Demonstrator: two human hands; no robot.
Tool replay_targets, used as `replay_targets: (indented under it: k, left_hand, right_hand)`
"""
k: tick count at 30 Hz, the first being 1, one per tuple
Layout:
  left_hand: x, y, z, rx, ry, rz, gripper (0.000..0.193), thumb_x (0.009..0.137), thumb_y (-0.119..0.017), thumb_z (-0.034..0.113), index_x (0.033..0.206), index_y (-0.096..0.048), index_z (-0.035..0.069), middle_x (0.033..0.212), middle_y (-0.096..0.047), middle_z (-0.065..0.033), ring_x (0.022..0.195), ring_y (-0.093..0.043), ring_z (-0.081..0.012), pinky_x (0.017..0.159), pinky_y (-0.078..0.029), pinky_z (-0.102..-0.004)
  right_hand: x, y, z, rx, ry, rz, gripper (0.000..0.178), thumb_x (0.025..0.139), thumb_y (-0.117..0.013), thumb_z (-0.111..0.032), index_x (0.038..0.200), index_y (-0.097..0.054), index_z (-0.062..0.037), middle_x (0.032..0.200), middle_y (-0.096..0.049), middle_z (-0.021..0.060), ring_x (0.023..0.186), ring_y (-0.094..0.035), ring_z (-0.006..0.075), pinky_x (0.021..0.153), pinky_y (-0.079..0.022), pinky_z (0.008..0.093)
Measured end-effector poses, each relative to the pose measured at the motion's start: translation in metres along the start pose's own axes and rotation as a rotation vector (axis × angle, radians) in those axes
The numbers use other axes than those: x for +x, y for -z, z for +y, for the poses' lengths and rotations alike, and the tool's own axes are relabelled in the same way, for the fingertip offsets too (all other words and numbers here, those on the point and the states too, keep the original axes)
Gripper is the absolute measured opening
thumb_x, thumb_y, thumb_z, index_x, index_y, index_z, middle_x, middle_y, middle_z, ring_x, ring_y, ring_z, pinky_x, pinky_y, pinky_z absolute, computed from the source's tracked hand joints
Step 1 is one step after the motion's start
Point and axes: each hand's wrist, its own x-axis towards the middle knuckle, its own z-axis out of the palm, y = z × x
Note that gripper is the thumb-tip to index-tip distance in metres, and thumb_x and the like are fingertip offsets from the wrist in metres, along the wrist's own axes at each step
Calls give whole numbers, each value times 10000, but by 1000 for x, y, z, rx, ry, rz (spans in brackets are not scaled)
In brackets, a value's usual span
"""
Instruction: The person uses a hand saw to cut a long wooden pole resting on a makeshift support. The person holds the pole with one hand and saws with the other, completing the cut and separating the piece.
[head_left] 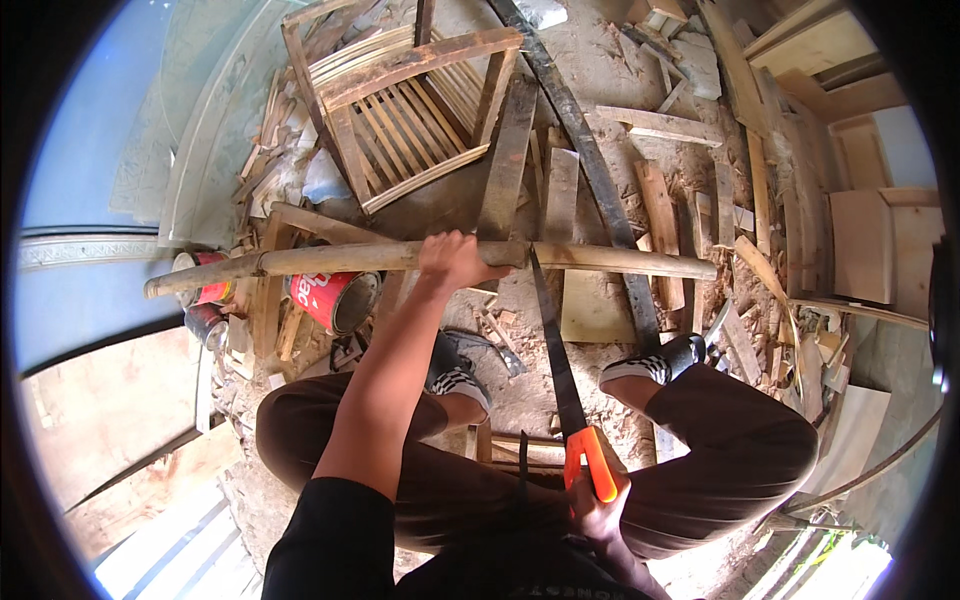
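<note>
A long bamboo pole [340, 259] lies crosswise in front of me. My left hand [458, 258] is closed over it, thumb pointing right along the pole. Just right of that thumb, the far end of a handsaw [556, 360] meets the bamboo, its dark blade running back towards me. My right hand [600, 500] is wrapped round the saw's orange handle, low in the view near my lap. Whether the blade has cut into the bamboo is too small to tell.
A slatted wooden frame [400, 110] stands beyond the pole. Red paint cans [338, 300] sit under its left part. Dark timber beams [590, 160] run below and past it. Wood scraps [655, 205] litter the ground; my sandalled feet [655, 368] flank the saw.
</note>
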Motion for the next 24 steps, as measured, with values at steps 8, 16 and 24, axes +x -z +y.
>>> replay_targets:
  k: [8,16,24]
  left_hand:
    - [-16,-24,4,-70,18,3,846,639,-722,895,969,-837,124,1001,-792,-168,1006,-768,-310,893,-589,-438]
    - [-28,-42,-8,5,-13,172,988,659,-728,881,1233,-746,77,1189,-757,-199,1177,-709,-341,1083,-494,-481]
    - [-41,-40,4,34,-71,390,979,645,-813,803,1236,-699,31,1219,-694,-164,1209,-650,-335,1079,-443,-498]
  right_hand:
    - [113,-47,13,163,6,92,151,867,-529,36,723,-561,2,553,-509,11,460,-499,104,414,-388,317]
    - [114,-46,38,150,59,-51,340,937,-583,-5,1256,-667,77,933,-694,71,846,-633,124,758,-529,306]
    - [100,-33,26,185,170,-12,246,868,-560,11,1084,-667,62,828,-616,51,796,-546,108,698,-486,320]
